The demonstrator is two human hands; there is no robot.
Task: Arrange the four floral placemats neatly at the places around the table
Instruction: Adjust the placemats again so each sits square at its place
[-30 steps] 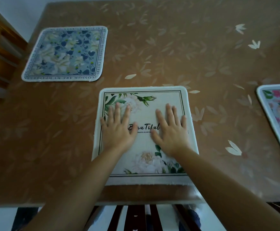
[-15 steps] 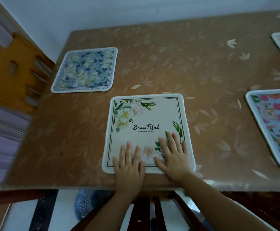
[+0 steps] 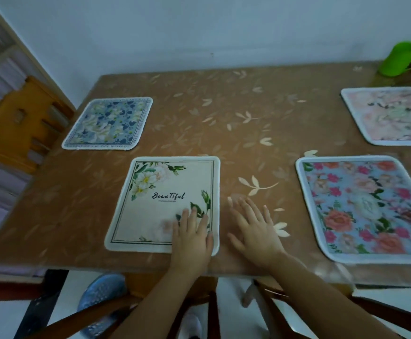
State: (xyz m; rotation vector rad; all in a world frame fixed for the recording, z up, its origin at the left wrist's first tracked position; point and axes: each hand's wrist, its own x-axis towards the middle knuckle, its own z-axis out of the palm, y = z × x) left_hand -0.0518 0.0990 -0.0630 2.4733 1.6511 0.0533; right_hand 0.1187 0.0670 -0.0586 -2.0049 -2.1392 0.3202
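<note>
A cream placemat [image 3: 165,192] printed "Beautiful" lies flat near the table's front edge. My left hand [image 3: 193,236] rests flat on its near right corner, fingers spread. My right hand [image 3: 253,223] is off the mat, open over the bare tablecloth just right of it. A blue floral placemat [image 3: 109,123] lies at the far left. A placemat with red and pink roses [image 3: 368,206] lies at the near right. A pale pink placemat [image 3: 390,116] lies at the far right, cut by the frame edge.
The brown leaf-patterned table [image 3: 224,118] stands against a white wall. A green plastic jug [image 3: 400,59] sits at the far right corner. An orange wooden chair [image 3: 20,123] stands at the left side. Dark chair rails [image 3: 211,309] lie below the front edge.
Both hands slid from the middle of the cream mat back to its near edge. My right hand then left the mat and moved right onto the tablecloth. The view pulled back, showing all four mats.
</note>
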